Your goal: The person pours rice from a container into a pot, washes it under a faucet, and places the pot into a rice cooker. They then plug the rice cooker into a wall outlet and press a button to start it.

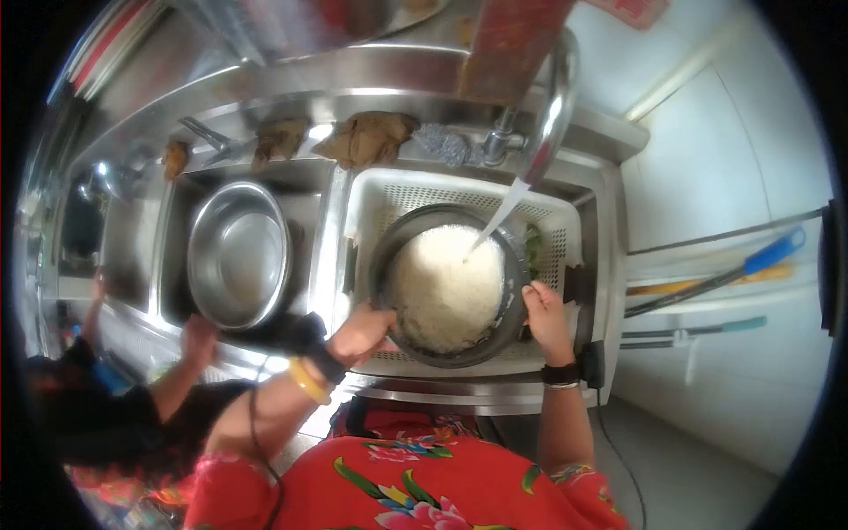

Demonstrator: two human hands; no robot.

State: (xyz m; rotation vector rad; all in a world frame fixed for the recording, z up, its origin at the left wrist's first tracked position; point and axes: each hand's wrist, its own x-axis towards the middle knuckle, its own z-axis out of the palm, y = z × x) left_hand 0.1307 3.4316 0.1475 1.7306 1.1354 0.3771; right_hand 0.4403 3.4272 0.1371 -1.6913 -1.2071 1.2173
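A round dark grey pot [459, 359] sits within a white perforated plastic basket [417, 183] in the right-hand sink. Whitish, cloudy liquid [449, 278] fills much of it, with a grainy-looking patch towards the lower left. Water [505, 212] runs from the curved metal faucet [555, 115] into the pot. My left hand [364, 333] is closed on the pot's lower left side, and my right hand [548, 320] grips its right edge. The pot wall hides some of the fingertips on both sides.
A metal basin [240, 256] stands in the sink to the left, with another person's hand [198, 343] near it. Brown cloths [369, 138] and a grey scrubber [442, 144] lie along the back ledge. Long-handled tools [707, 283] hang by the right wall.
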